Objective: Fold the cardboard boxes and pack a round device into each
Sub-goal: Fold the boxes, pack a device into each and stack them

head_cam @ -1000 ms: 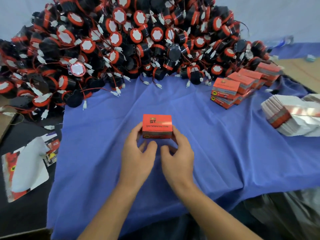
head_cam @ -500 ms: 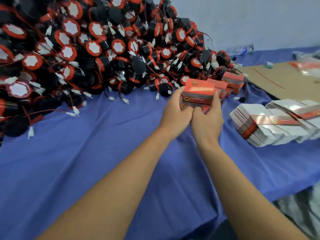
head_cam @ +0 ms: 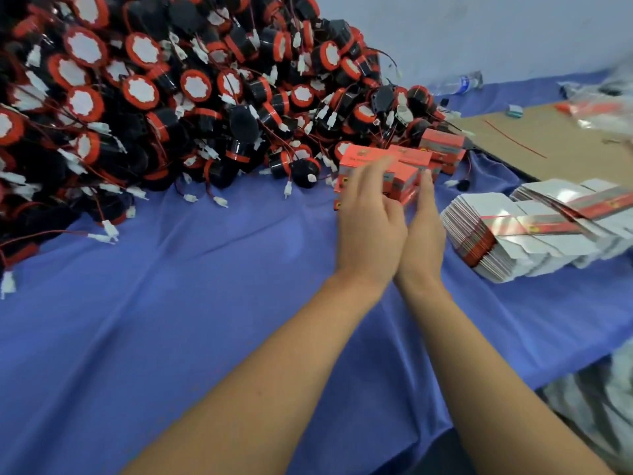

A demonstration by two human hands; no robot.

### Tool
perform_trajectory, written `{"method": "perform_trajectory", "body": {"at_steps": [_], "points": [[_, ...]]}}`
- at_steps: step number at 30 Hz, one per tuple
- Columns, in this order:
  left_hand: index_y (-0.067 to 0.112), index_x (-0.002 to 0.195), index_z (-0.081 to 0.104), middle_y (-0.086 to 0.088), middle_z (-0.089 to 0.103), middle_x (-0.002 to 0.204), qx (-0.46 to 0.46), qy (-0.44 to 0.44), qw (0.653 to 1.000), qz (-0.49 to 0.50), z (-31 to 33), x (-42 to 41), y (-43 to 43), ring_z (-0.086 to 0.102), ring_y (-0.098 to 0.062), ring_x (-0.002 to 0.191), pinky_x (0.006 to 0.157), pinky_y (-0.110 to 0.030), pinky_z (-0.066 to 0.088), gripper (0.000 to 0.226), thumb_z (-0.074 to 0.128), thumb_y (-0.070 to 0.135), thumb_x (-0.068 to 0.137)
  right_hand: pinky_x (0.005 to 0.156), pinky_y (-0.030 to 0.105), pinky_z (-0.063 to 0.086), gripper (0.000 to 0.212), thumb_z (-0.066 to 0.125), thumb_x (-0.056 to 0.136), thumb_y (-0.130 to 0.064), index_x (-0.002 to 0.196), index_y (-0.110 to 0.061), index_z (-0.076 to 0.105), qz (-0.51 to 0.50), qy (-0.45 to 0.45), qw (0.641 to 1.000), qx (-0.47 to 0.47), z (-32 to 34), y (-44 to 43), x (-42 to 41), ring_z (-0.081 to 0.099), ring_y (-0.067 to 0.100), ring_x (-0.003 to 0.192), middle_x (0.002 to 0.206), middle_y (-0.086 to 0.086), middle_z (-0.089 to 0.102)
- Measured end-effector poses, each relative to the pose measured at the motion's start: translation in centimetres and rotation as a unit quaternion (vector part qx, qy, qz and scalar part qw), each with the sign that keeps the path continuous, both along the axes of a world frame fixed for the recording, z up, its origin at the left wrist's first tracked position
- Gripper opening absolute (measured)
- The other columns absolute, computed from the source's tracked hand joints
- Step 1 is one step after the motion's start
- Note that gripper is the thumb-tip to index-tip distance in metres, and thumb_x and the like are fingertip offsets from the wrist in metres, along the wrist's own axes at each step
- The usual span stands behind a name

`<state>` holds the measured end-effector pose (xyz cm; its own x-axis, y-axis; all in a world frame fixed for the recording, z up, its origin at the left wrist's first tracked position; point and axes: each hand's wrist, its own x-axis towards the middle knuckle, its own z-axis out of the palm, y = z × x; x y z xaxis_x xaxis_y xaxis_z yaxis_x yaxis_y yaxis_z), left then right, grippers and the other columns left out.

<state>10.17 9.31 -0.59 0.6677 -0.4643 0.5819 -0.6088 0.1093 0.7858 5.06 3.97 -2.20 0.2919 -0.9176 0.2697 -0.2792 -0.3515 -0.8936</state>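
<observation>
Cardboard boxes [head_cam: 356, 159], folded shut and orange-red, stand stacked in a short row at the far right of centre on the tabletop. The row runs back to the right toward another closed box [head_cam: 442, 140]. They sit at the foot of a big pile of round devices [head_cam: 171, 97], which are black drums with red rims and white faces, trailing red wires with white plugs. The pile fills the far left of the head view.

Both bare arms reach out to the near end of the box stack. The left hand [head_cam: 371, 217] is in front of the top box with its grip apart, its fingers [head_cam: 383, 169] loosely spread and smeared by motion blur. Whether they touch the box cannot be told. The right hand [head_cam: 423, 231] lies just beside it, and the heels of the two hands meet. Its grip is also apart, with its straight fingers [head_cam: 427, 181] against the right side of the stack.

Near right of the hands lies a banded bundle of flat box blanks [head_cam: 513, 241], white with a red stripe. A blue cloth [head_cam: 205, 303] covers the tabletop. Far right lies a brown cardboard sheet [head_cam: 548, 138], with a clear plastic bag [head_cam: 599, 108] on it. A plastic bottle [head_cam: 459, 84] lies on its side beyond the pile.
</observation>
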Motion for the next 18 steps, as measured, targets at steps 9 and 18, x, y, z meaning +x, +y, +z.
{"method": "perform_trajectory", "body": {"at_steps": [9,18], "points": [[0.005,0.113,0.071,-0.014,0.073,0.115,0.226,0.172,0.943,-0.172,-2.5,-8.1,-7.6,0.066,-0.031,0.11,0.096,-0.038,0.051,0.025,0.053,0.003,0.096,0.107,0.045,0.033,0.044,0.052,0.1,-0.017,0.143,-0.015,0.058,-0.178,0.274,0.944,-0.051,-0.7,-4.7,-10.3,0.039,0.035,0.141,0.153,0.009,0.05],[0.01,0.102,0.077,-0.009,0.078,0.103,0.192,0.368,0.896,-0.159,-4.5,-10.3,-10.4,0.072,-0.028,0.103,0.094,-0.047,0.057,0.02,0.062,0.023,0.099,0.096,0.041,0.034,0.028,0.056,0.101,-0.022,0.121,-0.028,0.075,-0.161,0.241,0.952,-0.101,-1.9,-5.5,-12.5,0.047,0.03,0.127,0.129,0.001,0.068]]}}
